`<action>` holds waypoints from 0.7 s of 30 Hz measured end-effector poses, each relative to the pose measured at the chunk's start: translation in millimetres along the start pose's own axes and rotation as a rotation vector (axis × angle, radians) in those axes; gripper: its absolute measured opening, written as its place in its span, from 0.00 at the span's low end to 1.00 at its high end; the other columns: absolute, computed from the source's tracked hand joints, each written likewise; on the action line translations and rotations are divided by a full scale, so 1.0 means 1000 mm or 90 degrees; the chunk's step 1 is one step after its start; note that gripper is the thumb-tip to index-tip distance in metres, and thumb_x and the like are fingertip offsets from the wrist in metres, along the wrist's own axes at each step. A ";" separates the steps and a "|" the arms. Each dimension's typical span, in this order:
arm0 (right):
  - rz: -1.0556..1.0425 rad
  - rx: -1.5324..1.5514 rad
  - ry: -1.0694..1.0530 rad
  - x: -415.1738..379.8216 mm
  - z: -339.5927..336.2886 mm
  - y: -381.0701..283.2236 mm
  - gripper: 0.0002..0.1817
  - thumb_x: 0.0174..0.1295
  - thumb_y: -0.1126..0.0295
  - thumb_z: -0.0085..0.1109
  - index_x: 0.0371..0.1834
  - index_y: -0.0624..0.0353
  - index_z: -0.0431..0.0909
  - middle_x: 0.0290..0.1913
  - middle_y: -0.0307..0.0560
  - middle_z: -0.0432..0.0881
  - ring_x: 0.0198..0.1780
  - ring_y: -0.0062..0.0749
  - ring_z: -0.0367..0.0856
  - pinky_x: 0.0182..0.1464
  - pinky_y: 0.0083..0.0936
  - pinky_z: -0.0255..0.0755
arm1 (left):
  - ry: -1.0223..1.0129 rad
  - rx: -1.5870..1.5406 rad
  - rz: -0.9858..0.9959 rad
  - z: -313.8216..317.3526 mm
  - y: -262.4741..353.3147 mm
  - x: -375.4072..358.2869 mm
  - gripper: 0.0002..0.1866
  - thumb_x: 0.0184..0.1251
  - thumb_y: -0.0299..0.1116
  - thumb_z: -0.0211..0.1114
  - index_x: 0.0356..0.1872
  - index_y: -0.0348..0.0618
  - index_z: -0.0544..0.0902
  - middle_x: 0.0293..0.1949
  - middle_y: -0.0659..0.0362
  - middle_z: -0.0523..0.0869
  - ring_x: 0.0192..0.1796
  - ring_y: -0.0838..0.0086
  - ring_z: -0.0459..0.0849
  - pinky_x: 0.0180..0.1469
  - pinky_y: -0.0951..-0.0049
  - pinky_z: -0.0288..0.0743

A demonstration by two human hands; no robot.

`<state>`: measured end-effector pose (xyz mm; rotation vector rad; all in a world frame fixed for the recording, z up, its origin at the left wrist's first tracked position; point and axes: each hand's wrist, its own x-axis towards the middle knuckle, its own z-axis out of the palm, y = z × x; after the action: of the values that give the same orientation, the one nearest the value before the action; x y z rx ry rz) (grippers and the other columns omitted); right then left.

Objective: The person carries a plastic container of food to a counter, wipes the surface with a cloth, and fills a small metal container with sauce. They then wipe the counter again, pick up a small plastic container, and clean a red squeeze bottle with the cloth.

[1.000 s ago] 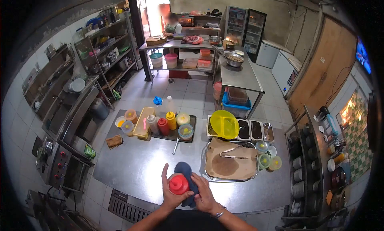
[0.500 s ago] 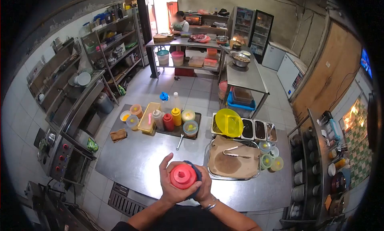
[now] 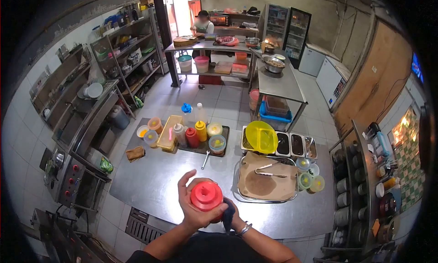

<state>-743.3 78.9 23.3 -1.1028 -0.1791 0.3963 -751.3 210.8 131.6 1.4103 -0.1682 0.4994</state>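
Observation:
A red squeeze bottle is held upright over the near edge of the steel table. My left hand wraps round its left side, with the thumb across the front and the index finger sticking up. On the bottle's right, my right hand grips a dark cloth against its lower side. A metal bracelet circles the right wrist. Beyond the hands lie a wrench-like metal tool and a paper-lined tray with tongs on it.
Sauce bottles and tubs stand on a dark tray at the table's far side. A yellow-green lid rests on metal containers. Shelves flank both sides. Another person stands behind a far counter.
The red bottle has shifted slightly left and up, and more of its red cap shows. My right hand has slid lower with the cloth, which now hangs at the bottle's right.

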 end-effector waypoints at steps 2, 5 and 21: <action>0.092 0.145 0.046 0.008 -0.010 0.035 0.17 0.72 0.61 0.52 0.49 0.65 0.81 0.43 0.53 0.86 0.43 0.28 0.84 0.47 0.31 0.77 | -0.067 0.097 0.105 0.008 -0.003 -0.006 0.59 0.40 0.34 0.86 0.71 0.40 0.52 0.48 0.47 0.82 0.49 0.68 0.84 0.56 0.66 0.78; 0.122 0.126 -0.020 0.001 -0.023 0.035 0.17 0.72 0.61 0.52 0.47 0.65 0.81 0.41 0.52 0.86 0.41 0.28 0.84 0.45 0.31 0.77 | -0.177 0.207 0.212 0.021 0.000 -0.013 0.58 0.39 0.30 0.86 0.70 0.39 0.53 0.48 0.44 0.81 0.48 0.64 0.85 0.53 0.65 0.79; 0.010 -0.310 0.079 0.023 -0.094 0.008 0.27 0.74 0.50 0.46 0.54 0.66 0.80 0.47 0.50 0.86 0.44 0.33 0.83 0.48 0.30 0.74 | -0.233 -0.038 0.036 -0.023 -0.036 -0.006 0.57 0.42 0.27 0.84 0.71 0.39 0.52 0.50 0.47 0.82 0.54 0.65 0.82 0.60 0.64 0.75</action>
<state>-692.1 13.0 -27.0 -1.6053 -0.1615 0.3029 -745.5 228.5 92.7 1.4320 -0.5152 0.2754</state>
